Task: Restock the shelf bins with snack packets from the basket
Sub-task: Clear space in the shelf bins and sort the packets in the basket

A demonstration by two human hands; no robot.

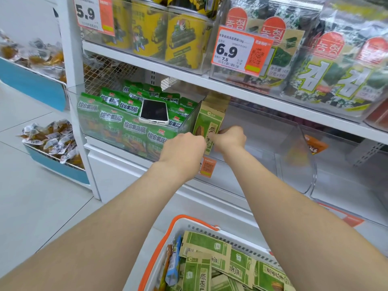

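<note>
Head view: both bare arms reach up toward twelve o'clock and meet on one flat packet of matt kraft paper with green panels. It stands upright at the left end of a clear, glossy plastic bin, just right of centre. The right hand pinches the packet's right edge with curled fingers. The left hand is balled at the lower left edge, at about eight o'clock of the packet. Its fingertips are hidden, so it probably grips the packet too. Behind the packet, toward one o'clock, more kraft packets lean against the bin's back - how many, I cannot tell.

At ten o'clock a second clear bin holds shiny green foil packets, more than ten, packed in rows. One white-edged phone lies face up on them.

At six o'clock stands one white perforated plastic basket with an orange handle. Some six kraft-and-green basket packets lie flat and overlapping inside - plus one blue packet upright against the left wall.
</note>
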